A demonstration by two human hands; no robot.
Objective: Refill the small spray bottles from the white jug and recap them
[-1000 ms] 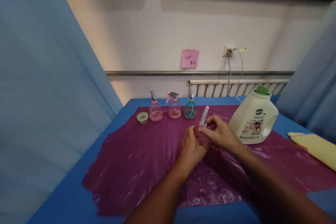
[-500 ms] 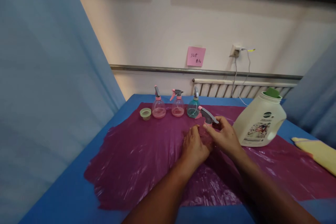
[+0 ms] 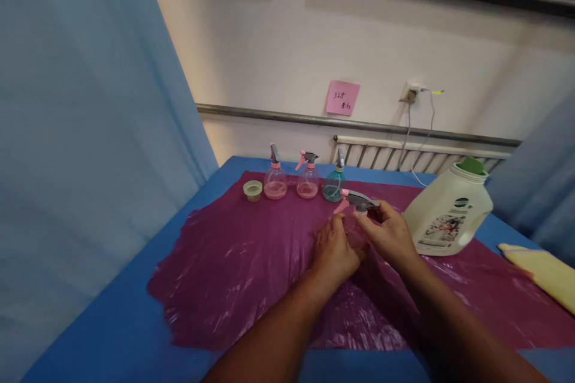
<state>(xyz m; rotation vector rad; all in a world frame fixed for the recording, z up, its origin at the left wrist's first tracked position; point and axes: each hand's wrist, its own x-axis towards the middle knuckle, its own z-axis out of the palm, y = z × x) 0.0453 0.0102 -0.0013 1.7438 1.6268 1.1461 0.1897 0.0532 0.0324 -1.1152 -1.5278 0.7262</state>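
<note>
Between my two hands is a spray bottle with a grey and pink spray head [image 3: 358,198]. My left hand [image 3: 335,251] is wrapped round its clear pinkish body [image 3: 354,233], which the fingers partly hide. The thumb and fingers of my right hand [image 3: 390,233] grip the collar just under the spray head. Behind my hands stand two clear spray bottles with pink liquid, one on the left [image 3: 275,185] and one in the middle [image 3: 308,184]. A teal spray bottle [image 3: 334,184] is beside them.
A small pale green cup [image 3: 253,190] stands at the left end of the row. To the right is a large white jug [image 3: 449,209] with green at its mouth, and a folded yellow cloth [image 3: 539,269]. Purple plastic sheeting [image 3: 233,269] covers the blue table [image 3: 112,335].
The spray head in my right hand has turned and now lies more level, its pink nozzle end lower. My left hand keeps its hold on the body. The view has shifted slightly.
</note>
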